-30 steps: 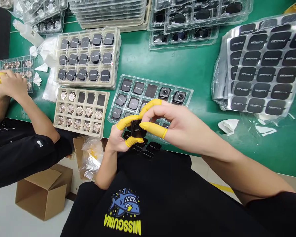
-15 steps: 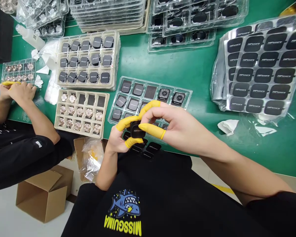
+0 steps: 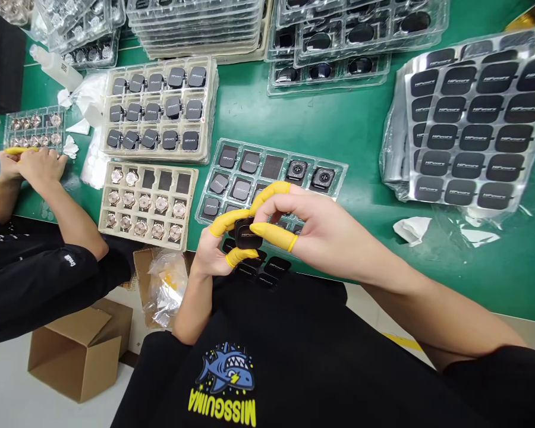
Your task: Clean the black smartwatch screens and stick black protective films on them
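Yellow finger cots cover several of my fingertips. My left hand point(image 3: 214, 246) grips a black square watch piece point(image 3: 248, 233) between thumb and fingers. My right hand point(image 3: 312, 232) is closed on the same piece from the right, its thumb lying over the top face. Just behind the hands sits a clear tray point(image 3: 343, 172) of square watch pieces, some with printed dark covers and two with round sensor backs showing point(image 3: 296, 170). One compartment of it shows only a dark pad point(image 3: 272, 167). Black printed stickers point(image 3: 278, 265) lie below my hands, partly hidden.
Sticker sheets point(image 3: 477, 137) are at the right beside crumpled white paper point(image 3: 412, 229). Stacked trays point(image 3: 196, 30) line the back. A beige tray point(image 3: 191, 205) of round watches stands left, near another person's hands point(image 3: 42, 169). Cardboard boxes point(image 3: 74, 356) are below.
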A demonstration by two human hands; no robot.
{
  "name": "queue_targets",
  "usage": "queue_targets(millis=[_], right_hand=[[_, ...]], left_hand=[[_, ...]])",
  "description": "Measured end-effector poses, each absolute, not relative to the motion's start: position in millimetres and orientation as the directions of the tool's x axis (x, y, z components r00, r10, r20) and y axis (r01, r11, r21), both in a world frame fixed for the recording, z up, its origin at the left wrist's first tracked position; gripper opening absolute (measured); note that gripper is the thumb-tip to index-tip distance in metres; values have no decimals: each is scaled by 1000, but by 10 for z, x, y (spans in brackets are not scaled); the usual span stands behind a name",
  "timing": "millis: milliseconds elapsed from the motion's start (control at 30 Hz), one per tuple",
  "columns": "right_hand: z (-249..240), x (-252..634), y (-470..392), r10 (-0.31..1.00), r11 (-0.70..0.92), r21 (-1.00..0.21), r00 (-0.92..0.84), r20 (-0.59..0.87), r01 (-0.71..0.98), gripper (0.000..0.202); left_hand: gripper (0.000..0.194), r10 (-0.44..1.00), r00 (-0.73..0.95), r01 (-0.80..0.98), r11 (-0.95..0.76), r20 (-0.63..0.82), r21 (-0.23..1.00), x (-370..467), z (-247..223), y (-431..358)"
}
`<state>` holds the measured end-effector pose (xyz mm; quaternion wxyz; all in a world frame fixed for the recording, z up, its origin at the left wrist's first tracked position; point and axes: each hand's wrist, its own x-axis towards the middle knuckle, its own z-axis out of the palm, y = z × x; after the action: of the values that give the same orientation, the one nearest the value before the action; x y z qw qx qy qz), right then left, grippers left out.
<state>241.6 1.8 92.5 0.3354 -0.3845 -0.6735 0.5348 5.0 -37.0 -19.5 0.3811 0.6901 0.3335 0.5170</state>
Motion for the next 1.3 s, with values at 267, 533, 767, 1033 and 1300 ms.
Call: queue_targets(millis=[267,533,767,1033,1300], right_hand=[[954,2419,27,871,132,-978,-490,37,160,13],[955,2416,33,866,121,-982,-499,32,146,13],[949,2413,35,869,106,-984,-495,21,145,14],[954,2403,31,870,111,-983,-492,25,146,15],[946,2406,30,870,119,-983,-492,34,141,14]], left_hand=[[81,865,257,79,-463,431,883,33,-212,-371],[78,865,261,53,-457,429,888,22,-214,-366],[78,874,268,42,-431,405,901,24,-211,-388],[71,857,272,25,-461,438,887,53,-189,-356],[72,858,268,22,-459,437,888,59,-171,-362]])
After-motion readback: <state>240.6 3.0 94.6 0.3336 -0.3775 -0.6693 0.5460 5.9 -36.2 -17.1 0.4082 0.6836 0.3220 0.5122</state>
